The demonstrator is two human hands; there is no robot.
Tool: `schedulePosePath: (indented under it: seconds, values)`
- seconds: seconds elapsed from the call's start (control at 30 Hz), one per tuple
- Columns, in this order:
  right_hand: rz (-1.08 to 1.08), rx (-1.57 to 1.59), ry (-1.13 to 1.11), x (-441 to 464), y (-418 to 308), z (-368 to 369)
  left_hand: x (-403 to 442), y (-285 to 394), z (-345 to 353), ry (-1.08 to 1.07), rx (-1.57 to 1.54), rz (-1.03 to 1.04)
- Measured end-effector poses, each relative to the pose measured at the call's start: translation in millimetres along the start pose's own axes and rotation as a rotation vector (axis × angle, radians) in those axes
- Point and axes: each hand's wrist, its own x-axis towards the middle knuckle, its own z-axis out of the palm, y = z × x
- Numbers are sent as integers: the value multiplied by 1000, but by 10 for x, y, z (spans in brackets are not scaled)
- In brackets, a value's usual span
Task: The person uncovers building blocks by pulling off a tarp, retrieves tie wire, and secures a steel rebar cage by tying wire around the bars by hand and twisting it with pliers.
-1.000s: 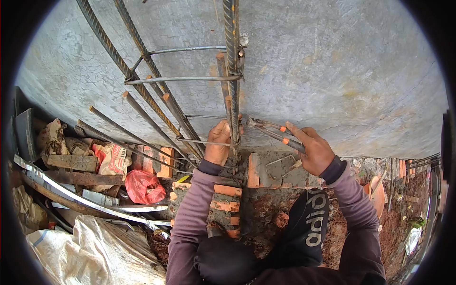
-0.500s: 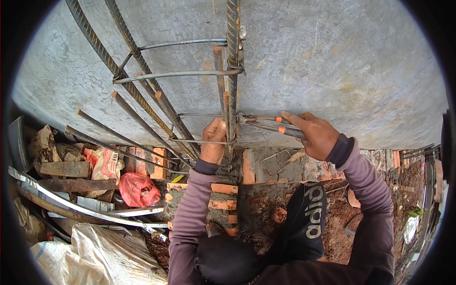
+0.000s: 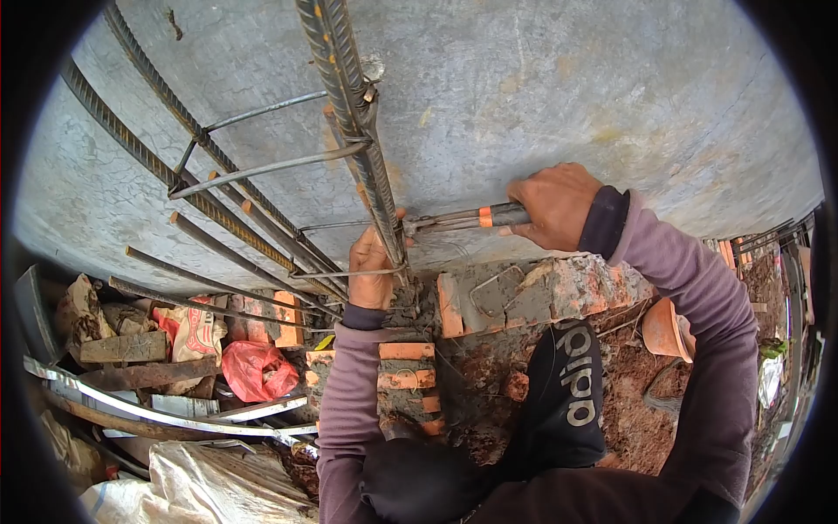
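My right hand [image 3: 557,208] is closed round the handles of the pincers [image 3: 463,220], whose orange-banded handles lie together. Their jaws meet the near upright rebar [image 3: 371,175] low down, beside a thin wire stirrup. On the other side of that bar, my left hand [image 3: 371,266] is closed against the rebar and stirrup; what its fingers pinch, if anything, is hidden. Higher up, a wire stirrup [image 3: 271,163] joins the near bar to the ribbed bars on the left.
A grey wall [image 3: 524,96] stands behind the bars. Below are mortared bricks [image 3: 559,293], a brick stub [image 3: 406,375] and an orange bowl [image 3: 668,330]. At left lie a red plastic bag [image 3: 259,371], metal strips, wood and a white sack [image 3: 218,485].
The pincer handles have closed together and my right hand has moved up and outward. The upper rebar now leans left in view. My left hand stays at the bar.
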Motion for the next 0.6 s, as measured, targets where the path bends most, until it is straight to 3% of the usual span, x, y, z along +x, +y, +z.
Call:
schedulePosePath:
  seconds: [0.13, 0.27, 0.37, 0.6]
  values:
    - [55, 111, -298, 208, 141, 76, 3, -30, -1, 52, -94, -2]
    - [31, 781, -694, 179, 189, 247, 10, -36, 1, 67, -113, -17]
    - [-56, 1202, -681, 34, 27, 763, 14, -29, -1, 32, -129, -33]
    - [15, 1888, -582, -238, -884, 1376, 14, -69, -68, -47, -140, -72]
